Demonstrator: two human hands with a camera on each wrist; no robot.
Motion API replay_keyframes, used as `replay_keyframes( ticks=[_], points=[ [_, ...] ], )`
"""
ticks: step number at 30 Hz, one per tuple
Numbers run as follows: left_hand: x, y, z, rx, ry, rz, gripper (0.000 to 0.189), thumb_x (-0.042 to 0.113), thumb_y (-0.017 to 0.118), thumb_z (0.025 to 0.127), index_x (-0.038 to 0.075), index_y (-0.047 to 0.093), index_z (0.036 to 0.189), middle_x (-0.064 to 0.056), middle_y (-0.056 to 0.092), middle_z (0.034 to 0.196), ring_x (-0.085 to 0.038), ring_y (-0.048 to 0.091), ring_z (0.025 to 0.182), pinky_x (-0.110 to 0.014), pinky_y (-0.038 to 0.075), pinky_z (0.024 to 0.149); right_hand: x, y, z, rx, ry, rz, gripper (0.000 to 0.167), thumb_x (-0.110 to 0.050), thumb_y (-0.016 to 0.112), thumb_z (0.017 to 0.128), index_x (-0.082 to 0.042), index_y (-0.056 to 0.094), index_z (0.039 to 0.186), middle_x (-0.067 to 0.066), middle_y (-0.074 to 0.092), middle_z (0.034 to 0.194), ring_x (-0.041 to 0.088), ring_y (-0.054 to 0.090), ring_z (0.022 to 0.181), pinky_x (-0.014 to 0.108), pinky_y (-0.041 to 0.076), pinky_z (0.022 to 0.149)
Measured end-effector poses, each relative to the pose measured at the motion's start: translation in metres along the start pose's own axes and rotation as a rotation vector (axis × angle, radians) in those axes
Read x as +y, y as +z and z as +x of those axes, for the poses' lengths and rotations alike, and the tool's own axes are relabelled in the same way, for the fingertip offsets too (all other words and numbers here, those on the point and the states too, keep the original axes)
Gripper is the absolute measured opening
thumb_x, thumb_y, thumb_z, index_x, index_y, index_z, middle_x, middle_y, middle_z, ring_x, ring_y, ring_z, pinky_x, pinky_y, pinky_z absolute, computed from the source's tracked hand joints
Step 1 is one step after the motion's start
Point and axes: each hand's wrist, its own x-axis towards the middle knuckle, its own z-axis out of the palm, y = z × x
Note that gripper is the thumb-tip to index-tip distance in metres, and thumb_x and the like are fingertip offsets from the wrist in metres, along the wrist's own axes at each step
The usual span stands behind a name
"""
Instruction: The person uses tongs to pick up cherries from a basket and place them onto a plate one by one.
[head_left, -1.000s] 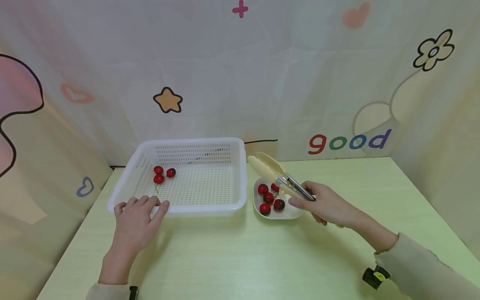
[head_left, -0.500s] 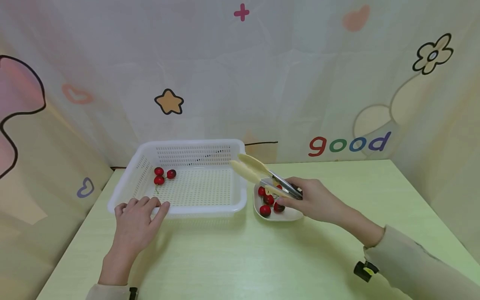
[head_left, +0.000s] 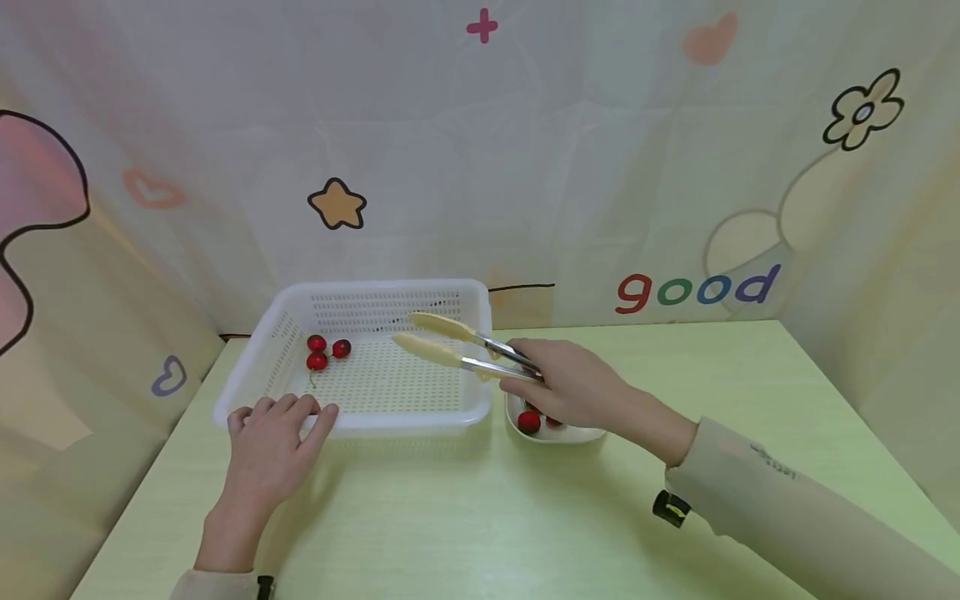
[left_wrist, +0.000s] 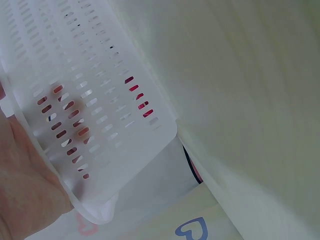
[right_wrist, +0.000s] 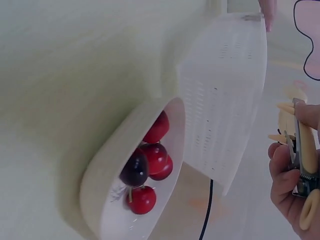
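My left hand (head_left: 266, 454) grips the front rim of a white perforated plastic basket (head_left: 420, 419); its fingers curl over and show through the slots in the left wrist view. Inside at the left lie 3 dark red cherries (head_left: 317, 361), one with a green stem. My right hand (head_left: 577, 383) holds metal tongs with cream tips (head_left: 431, 350). The tips stand apart over the basket's right part, nothing between them. Beneath the right hand is a small white dish (head_left: 577, 436), partly hidden, with several cherries (right_wrist: 142, 200) in the right wrist view.
Basket and dish stand side by side on a pale green table (head_left: 420, 517). A printed curtain (head_left: 570, 167) hangs behind the table and along its sides. A dark cable (right_wrist: 207, 210) shows behind the basket in the right wrist view.
My right hand has moved left with the tongs, from over the dish until the tips are over the basket. The left hand and the cherries in the basket have stayed put.
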Motion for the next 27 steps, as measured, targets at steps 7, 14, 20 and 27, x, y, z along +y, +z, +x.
replay_keyframes(
  ticks=[7,14,20,27],
  points=[
    [-0.001,0.0,0.0,-0.004,0.0,-0.001,0.048,0.052,0.043,0.107,0.012,0.067,0.098,-0.007,0.067,0.098,-0.039,0.053,0.097,-0.069,0.024,0.094,-0.009,0.007,0.033,-0.012,-0.036,-0.122,0.035,-0.041,0.064,0.101,-0.008,0.06,0.112,-0.005,0.051,0.075,0.012,0.048,0.064,0.029,0.039,0.055],
    [-0.002,0.001,0.0,-0.005,0.001,-0.003,0.048,0.052,0.043,0.107,0.012,0.067,0.099,-0.006,0.067,0.098,-0.038,0.053,0.097,-0.069,0.024,0.093,-0.019,0.017,0.065,-0.055,-0.033,-0.169,0.036,-0.041,0.064,0.101,-0.007,0.06,0.114,-0.004,0.056,0.076,0.013,0.05,0.062,0.027,0.038,0.052],
    [-0.001,0.0,0.001,0.001,0.004,-0.005,0.048,0.052,0.044,0.107,0.012,0.068,0.098,-0.008,0.068,0.099,-0.039,0.053,0.097,-0.069,0.024,0.094,-0.027,0.026,0.088,-0.111,0.008,-0.189,0.036,-0.042,0.065,0.101,-0.009,0.063,0.115,0.002,0.069,0.099,0.015,0.057,0.069,0.028,0.043,0.052],
    [0.0,-0.001,0.001,-0.011,-0.005,-0.002,0.048,0.053,0.043,0.107,0.012,0.068,0.098,-0.009,0.069,0.102,-0.039,0.053,0.098,-0.069,0.024,0.094,-0.03,0.043,0.108,-0.187,0.078,-0.164,0.034,-0.043,0.065,0.101,-0.01,0.063,0.106,-0.001,0.064,0.087,0.016,0.056,0.07,0.03,0.045,0.057]
  ],
)
